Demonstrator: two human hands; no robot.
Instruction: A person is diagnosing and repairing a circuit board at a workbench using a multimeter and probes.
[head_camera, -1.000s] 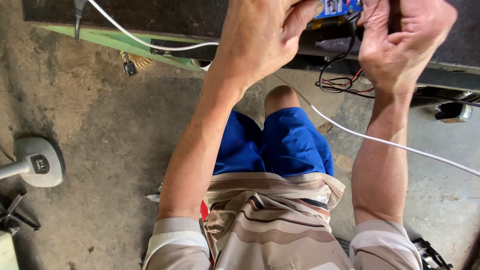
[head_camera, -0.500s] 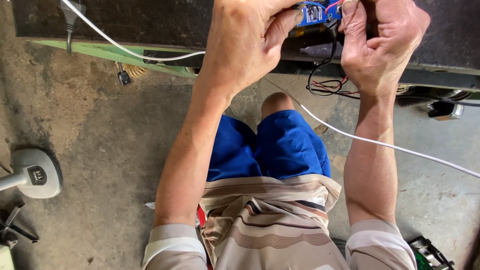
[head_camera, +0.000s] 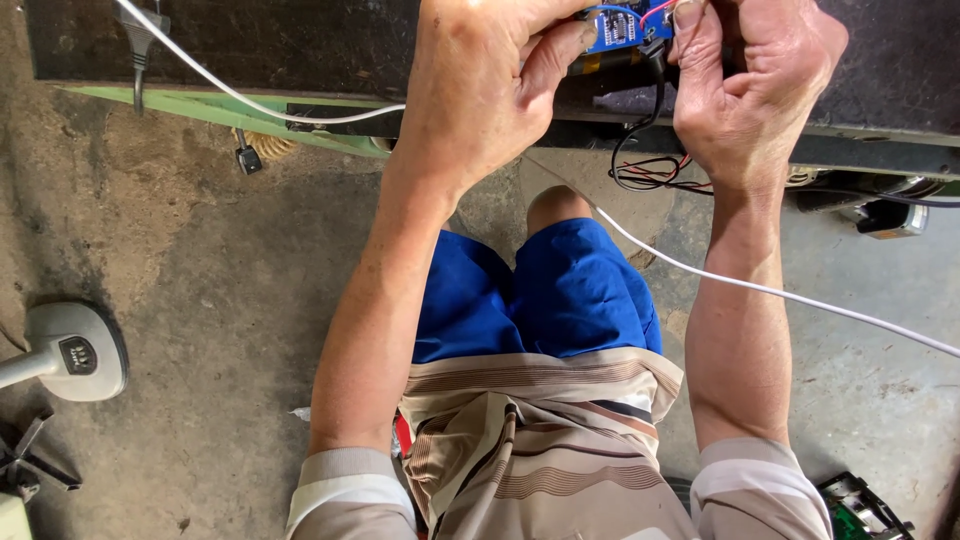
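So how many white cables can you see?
2. One white cable runs along the bench edge at upper left; another crosses under the right forearm. They may join, hidden behind the hands.

a white cable crosses the concrete floor — a grey round fan base at left, a black plug hanging above.

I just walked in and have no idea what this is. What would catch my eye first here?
First, the two hands at the top: the left hand and right hand pinch a small blue circuit board with thin wires hanging below it, at the edge of a dark bench. Next, the bright blue shorts at the centre, and a white cable running across the concrete floor.
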